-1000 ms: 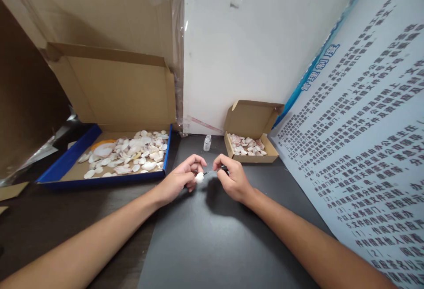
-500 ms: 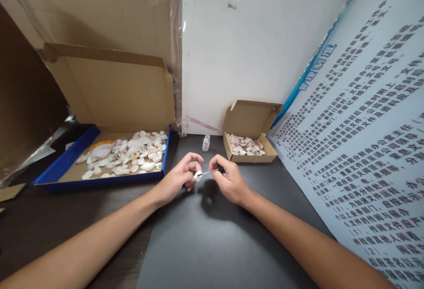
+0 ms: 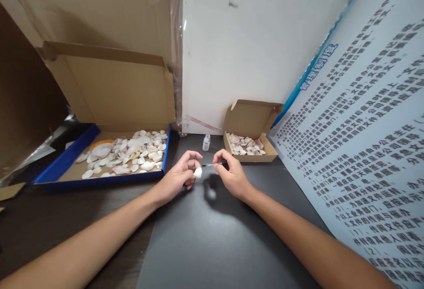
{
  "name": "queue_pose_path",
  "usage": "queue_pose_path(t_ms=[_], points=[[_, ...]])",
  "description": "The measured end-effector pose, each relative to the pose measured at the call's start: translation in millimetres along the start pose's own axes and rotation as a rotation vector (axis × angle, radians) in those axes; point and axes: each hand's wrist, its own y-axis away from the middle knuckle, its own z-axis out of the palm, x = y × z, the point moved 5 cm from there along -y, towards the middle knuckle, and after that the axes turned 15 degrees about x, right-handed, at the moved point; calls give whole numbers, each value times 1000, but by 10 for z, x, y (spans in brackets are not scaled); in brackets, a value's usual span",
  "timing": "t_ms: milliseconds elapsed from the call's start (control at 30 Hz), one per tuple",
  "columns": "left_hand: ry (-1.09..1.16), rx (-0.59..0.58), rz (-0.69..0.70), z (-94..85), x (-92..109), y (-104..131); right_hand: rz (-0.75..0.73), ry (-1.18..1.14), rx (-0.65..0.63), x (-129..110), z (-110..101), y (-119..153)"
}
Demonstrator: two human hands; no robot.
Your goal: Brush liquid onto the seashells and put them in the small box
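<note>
Between the thumb and fingers of my left hand (image 3: 181,172) a small white seashell (image 3: 198,173) is pinched. My right hand (image 3: 231,172) grips a thin brush (image 3: 209,165) with a clear shaft, a dark tip and a dark end partly covered by the fingers. The brush's tip points left, just above the shell and close to my left fingertips; whether it touches them I cannot tell. Behind both hands a small clear bottle (image 3: 206,143) with a pale label stands upright on the dark mat (image 3: 205,236).
At left, an open blue-edged cardboard box (image 3: 119,89) holds many seashells (image 3: 132,150). To the right of the bottle, a smaller open cardboard box (image 3: 251,159) contains pinkish shells (image 3: 245,145). A white panel (image 3: 212,59) rises behind, and a printed board (image 3: 364,125) leans along the right side.
My right hand has moved slightly up and to the right, lifting the brush's dark tip from over the shell's face. The left hand still holds the shell, whose white face now shows more.
</note>
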Motion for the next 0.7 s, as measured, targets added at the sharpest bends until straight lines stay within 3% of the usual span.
queue_pose_path(t_ms=[167,367,533,700], points=[[-33,-6,-8,-7,-19,-16,-16,-10,-91,1,59,31],[-34,5,-9,-17,-34,-23,-4,28,2,37,3,19],[-50,-3,-13,-20,-52,-30,-79,2,-102,-29,65,55],[-45,-3,-9,-34,-70,-51,-57,57,-26,-10,16,21]])
